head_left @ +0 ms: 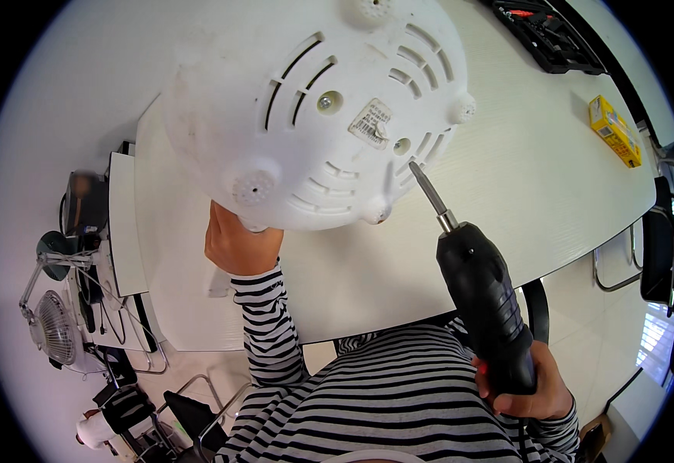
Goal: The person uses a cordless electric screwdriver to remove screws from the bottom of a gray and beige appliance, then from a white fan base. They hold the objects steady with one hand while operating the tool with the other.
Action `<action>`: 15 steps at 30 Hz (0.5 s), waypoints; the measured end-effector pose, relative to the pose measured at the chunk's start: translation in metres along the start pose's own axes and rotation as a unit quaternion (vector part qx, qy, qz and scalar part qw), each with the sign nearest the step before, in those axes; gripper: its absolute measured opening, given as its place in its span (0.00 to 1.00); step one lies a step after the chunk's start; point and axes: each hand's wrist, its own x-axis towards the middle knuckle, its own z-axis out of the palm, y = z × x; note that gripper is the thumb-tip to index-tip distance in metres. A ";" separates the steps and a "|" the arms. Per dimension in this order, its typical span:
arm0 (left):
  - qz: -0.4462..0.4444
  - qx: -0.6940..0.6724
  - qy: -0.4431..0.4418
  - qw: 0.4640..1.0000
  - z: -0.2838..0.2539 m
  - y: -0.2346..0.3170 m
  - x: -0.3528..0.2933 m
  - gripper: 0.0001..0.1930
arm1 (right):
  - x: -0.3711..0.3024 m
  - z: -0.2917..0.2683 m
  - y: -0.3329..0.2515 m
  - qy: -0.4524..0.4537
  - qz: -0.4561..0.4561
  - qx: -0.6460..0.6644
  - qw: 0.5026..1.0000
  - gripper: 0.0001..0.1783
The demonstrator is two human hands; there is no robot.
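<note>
A round white plastic appliance point(221, 147) is tilted up so its vented underside faces me. On it show slots, round feet, a torn label point(371, 123) and two recessed screws, one left of the label point(325, 102) and one right of it point(402, 147). My left hand point(243, 243) grips the appliance's near edge, its fingers mostly hidden behind it. In my right hand point(536, 390) is a black electric screwdriver point(483, 293), held by its lower end. Its bit point(427, 189) points up and left, the tip close to the right-hand screw hole; contact cannot be made out.
Beneath is a pale table point(522, 208). A tool case point(549, 35) lies open at the far right, with a yellow box point(615, 131) nearer. Chairs point(657, 247) stand to the right. A fan point(55, 328) and a desk lamp point(52, 255) are at the left; another person point(94, 428) is lower left.
</note>
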 end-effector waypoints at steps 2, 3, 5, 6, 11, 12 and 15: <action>0.008 -0.005 0.005 1.000 0.000 0.002 0.001 0.33 | 0.002 -0.001 0.002 0.008 -0.028 -0.011 1.000 0.22; 0.004 0.000 0.001 1.000 0.000 0.002 0.001 0.33 | 0.003 0.000 0.003 0.010 -0.042 -0.015 0.999 0.21; -0.004 0.009 -0.005 1.000 -0.002 0.002 0.000 0.33 | 0.006 0.000 -0.003 0.012 -0.003 -0.015 1.000 0.21; -0.005 0.008 -0.007 1.000 -0.002 0.002 0.000 0.33 | 0.007 0.000 -0.006 0.016 0.018 -0.015 1.000 0.20; -0.005 0.003 -0.004 1.000 -0.001 0.001 -0.001 0.33 | 0.010 0.004 -0.015 0.025 0.043 -0.008 0.999 0.19; -0.008 0.001 -0.004 1.000 -0.001 0.002 -0.001 0.33 | 0.011 0.004 -0.014 0.024 0.045 -0.006 0.999 0.19; -0.012 -0.003 -0.005 1.000 -0.001 0.003 0.000 0.32 | 0.014 0.002 -0.012 0.016 0.048 0.002 0.999 0.19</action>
